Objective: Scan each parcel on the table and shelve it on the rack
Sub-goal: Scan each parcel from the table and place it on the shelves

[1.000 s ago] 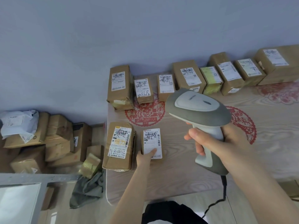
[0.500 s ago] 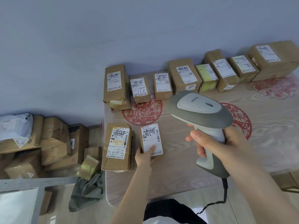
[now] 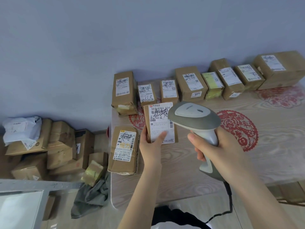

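My left hand (image 3: pixel 152 142) grips a small brown parcel (image 3: pixel 159 123) by its lower end and holds it tilted up above the table (image 3: pixel 181 171), its white label facing me. My right hand (image 3: pixel 212 146) grips the handle of a grey barcode scanner (image 3: pixel 193 116), whose head hangs just right of the parcel and covers the label's right edge. A longer brown parcel (image 3: pixel 123 149) lies flat on the table at the left edge. Along the wall stands a row of several labelled parcels (image 3: pixel 189 83).
A pile of cardboard boxes (image 3: pixel 49 146) and a white mailer bag (image 3: pixel 21 128) lie on the floor at left, with a grey cloth (image 3: pixel 92 195) beside the table's corner. A grey metal frame (image 3: pixel 29 185) shows at bottom left. The scanner's black cable (image 3: pixel 229 204) hangs off the table's front edge.
My left hand has lifted the small parcel off the table and raised it toward the scanner's head. The scanner has stayed in about the same place.
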